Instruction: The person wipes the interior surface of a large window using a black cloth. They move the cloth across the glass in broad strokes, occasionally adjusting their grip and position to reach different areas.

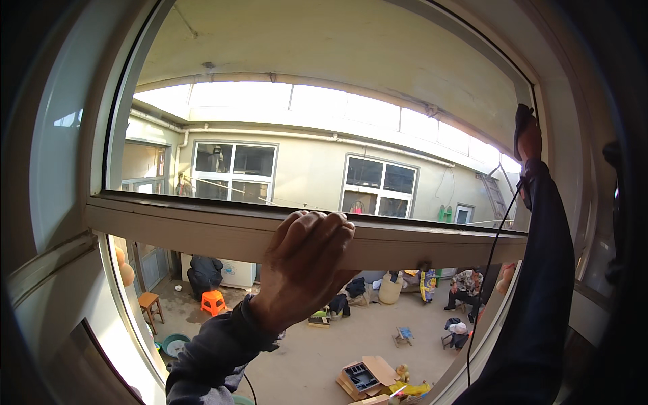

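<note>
My left hand (304, 268) is curled over the horizontal crossbar (202, 230) of a light-coloured window or door frame, fingers over its top edge and thumb beneath. Above the bar is the upper opening, bordered by a dark seal (167, 197). High on the right, my right arm reaches up, and my right hand (530, 139) is at the frame's right upright. In it is a dark object (521, 124), perhaps a cloth, pressed near the edge; its exact shape is unclear. A thin black cable (488, 273) hangs beside my right sleeve.
Beyond the frame lies a yard. One person (205, 276) is by a white appliance (238, 273); another sits (466, 288) at right. An orange stool (213, 302), wooden stool (151, 305), basin (175, 345), folding stool (403, 336) and open cardboard box (383, 369) stand on the ground.
</note>
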A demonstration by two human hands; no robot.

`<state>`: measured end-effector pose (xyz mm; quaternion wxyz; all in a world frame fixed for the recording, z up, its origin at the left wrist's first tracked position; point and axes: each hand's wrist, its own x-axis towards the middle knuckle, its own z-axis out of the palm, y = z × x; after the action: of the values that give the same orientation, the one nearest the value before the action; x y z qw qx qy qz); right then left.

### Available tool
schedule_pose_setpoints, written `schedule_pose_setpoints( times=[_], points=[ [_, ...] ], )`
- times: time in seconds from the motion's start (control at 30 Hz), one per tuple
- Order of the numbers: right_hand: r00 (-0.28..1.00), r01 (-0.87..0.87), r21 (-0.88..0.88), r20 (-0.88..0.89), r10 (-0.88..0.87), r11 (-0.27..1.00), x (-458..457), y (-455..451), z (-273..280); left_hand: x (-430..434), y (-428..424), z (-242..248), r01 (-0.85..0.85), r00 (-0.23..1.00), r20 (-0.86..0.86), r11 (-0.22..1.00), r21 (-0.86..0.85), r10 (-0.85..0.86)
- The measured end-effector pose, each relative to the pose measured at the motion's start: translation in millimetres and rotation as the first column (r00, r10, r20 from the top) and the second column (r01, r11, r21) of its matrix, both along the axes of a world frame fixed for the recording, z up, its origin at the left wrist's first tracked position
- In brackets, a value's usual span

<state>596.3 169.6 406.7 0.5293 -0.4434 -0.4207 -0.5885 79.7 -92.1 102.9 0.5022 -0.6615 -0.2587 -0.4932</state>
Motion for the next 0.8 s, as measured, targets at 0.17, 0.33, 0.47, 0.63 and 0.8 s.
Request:
schedule_pose_setpoints(
  times=[0.17,0.33,0.47,0.63,0.8],
  points=[
    [0.820,-0.552,-0.047,0.146,0.553,0.832,-109.8,-72.8,-64.8,0.5,1.1,1.4,0.059,0.998,-0.003,0.998,0.016,-0.059],
    [0.698,-0.453,-0.053,0.600,0.391,0.890,-267.0,-145.9,-50.1,-0.9,4.4,1.2,0.079,0.997,-0.015,0.997,0.024,-0.079],
    [0.478,-0.446,-0.219,0.762,0.438,0.868,-402.9,-204.7,-44.9,-0.6,6.2,-2.0,0.069,0.998,0.000,0.997,0.040,-0.069],
    [0.265,-0.637,-0.127,0.891,0.370,0.761,-497.7,-244.3,-64.5,-0.3,6.0,-4.3,0.006,1.000,0.010,1.000,0.003,-0.006],
    [0.285,-0.459,-0.178,0.898,0.334,0.870,-418.2,-209.2,-101.4,-2.4,3.9,-4.6,-0.040,0.999,-0.015,0.999,0.019,0.041]
  ],
)
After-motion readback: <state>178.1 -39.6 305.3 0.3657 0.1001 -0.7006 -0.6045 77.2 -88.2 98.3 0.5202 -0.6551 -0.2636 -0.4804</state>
